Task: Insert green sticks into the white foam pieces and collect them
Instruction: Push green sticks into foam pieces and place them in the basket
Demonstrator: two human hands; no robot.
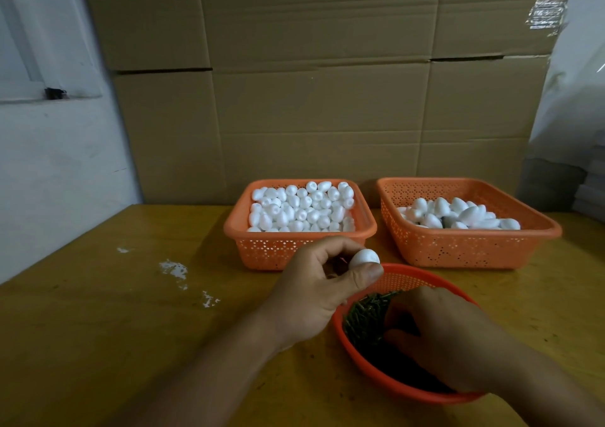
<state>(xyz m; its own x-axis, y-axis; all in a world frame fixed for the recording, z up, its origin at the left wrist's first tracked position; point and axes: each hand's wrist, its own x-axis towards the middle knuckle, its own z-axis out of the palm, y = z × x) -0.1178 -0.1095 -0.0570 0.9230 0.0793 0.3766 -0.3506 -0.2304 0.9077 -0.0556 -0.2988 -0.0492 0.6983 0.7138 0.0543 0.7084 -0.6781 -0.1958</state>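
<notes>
My left hand point(314, 290) pinches a white egg-shaped foam piece point(363, 258) between thumb and fingers, just above the rim of a round orange basket point(357, 358). That basket holds a heap of green sticks point(366, 318). My right hand point(438, 335) reaches down into it with curled fingers among the sticks; whether it holds one is hidden. Behind, a square orange basket point(271, 249) is filled with loose foam pieces point(301, 207). A second square orange basket point(465, 246) at the right holds foam pieces point(458, 217) in a smaller pile.
All baskets stand on a yellow wooden table point(114, 312) with white crumbs point(173, 269) at the left. Brown cardboard boxes point(311, 82) form a wall right behind the baskets. A white wall point(49, 164) is at the left, plastic-wrapped goods point(576, 99) at the right.
</notes>
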